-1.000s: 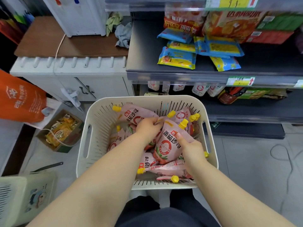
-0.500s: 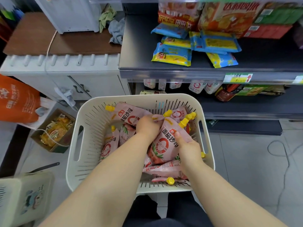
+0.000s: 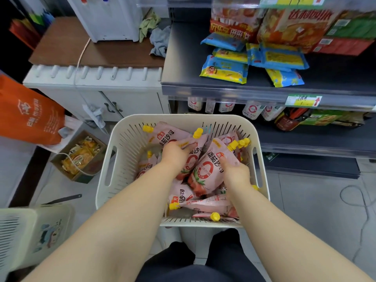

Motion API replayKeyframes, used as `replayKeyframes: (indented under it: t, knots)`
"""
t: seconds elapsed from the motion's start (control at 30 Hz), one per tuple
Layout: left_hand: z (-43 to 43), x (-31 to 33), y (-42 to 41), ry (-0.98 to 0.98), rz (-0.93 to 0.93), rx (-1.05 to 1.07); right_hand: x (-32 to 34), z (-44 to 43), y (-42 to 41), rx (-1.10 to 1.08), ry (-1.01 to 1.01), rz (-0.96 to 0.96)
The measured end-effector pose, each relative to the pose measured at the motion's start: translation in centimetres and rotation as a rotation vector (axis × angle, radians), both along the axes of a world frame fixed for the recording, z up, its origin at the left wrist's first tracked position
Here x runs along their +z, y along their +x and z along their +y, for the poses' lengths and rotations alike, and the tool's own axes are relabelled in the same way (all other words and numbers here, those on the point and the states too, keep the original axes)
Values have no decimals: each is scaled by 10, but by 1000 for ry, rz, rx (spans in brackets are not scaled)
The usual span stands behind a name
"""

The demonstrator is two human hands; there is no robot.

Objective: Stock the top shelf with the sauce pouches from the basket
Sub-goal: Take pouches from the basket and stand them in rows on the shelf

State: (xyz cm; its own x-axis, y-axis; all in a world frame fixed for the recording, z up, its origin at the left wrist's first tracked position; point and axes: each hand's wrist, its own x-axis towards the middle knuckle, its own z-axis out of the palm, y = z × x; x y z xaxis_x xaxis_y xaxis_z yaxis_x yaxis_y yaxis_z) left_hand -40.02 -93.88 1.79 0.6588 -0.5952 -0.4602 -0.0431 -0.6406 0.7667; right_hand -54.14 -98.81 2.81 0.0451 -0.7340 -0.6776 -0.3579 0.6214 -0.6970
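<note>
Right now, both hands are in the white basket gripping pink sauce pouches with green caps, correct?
Not quite: the head view shows the caps are yellow, not green. Otherwise right: the left hand and right hand are both in the white basket, gripping pink sauce pouches.

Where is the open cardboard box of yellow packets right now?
In the head view, the cardboard box sits on the floor at left, just left of the basket, below the orange bag and in front of the white cabinet.
</note>
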Motion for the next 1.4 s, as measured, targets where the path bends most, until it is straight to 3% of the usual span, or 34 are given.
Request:
replayKeyframes:
  t: [0.23, 0.6, 0.7, 0.93, 1.1, 1.4]
  knots:
    - [35, 34, 27, -216, 61, 139, 40, 5, 4, 99, -258, -103]
    - [24, 184, 52, -584, 69, -116, 203, -29, -3, 199, -722, -338]
    - [13, 228, 48, -650, -60, -235, 246, -42, -11, 219, -853, -364]
    - [-24, 303, 37, -553, -381, -491, 327, -90, -38, 246, -1000, -327]
    - [-50, 337, 19, -593, -407, -505, 370, -148, -54, 273, -1036, -323]
    - [-100, 367, -10, -737, -235, -370, 401, -264, -33, 266, -949, -461]
